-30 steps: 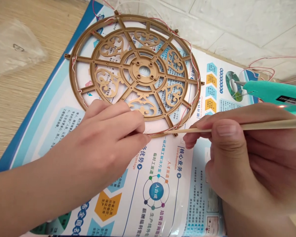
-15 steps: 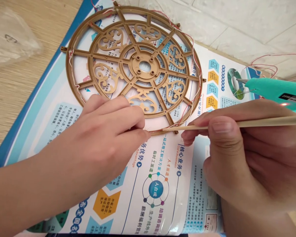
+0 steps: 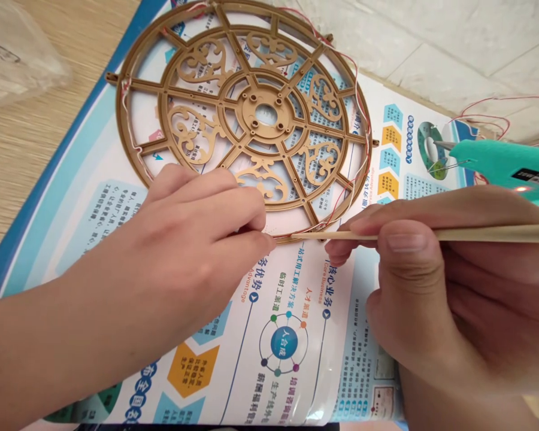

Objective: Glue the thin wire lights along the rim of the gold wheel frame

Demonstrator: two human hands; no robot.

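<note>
A pale wood-grain tabletop [image 3: 36, 131] meets a white tiled surface at the upper right, and a large glossy printed poster [image 3: 296, 335] lies flat across most of the table. On the poster rests a round golden openwork frame [image 3: 251, 114], flat, with spokes, scrollwork panels and a central hub. Thin red and white wires [image 3: 357, 120] run around its rim and trail off to the right.

The left hand [image 3: 184, 263] lies palm down over the near edge of the frame, fingers curled together and pressing on the rim; what the fingertips pinch, if anything, cannot be made out. The right hand [image 3: 435, 287] is closed around a thin wooden stick [image 3: 476, 233], thumb on top, with the stick's tip touching the frame's near rim just beside the left fingertips.

Compared with half a second and a second ago, the frame and poster sit slightly higher in view, while both hands hold nearly the same pose and the stick tip stays on the same stretch of rim. This suggests steady, fine work at that one spot.

A teal glue gun [image 3: 498, 164] lies at the right, behind the right hand, a small light glowing on it. A clear plastic bag [image 3: 18, 54] sits at the upper left.
</note>
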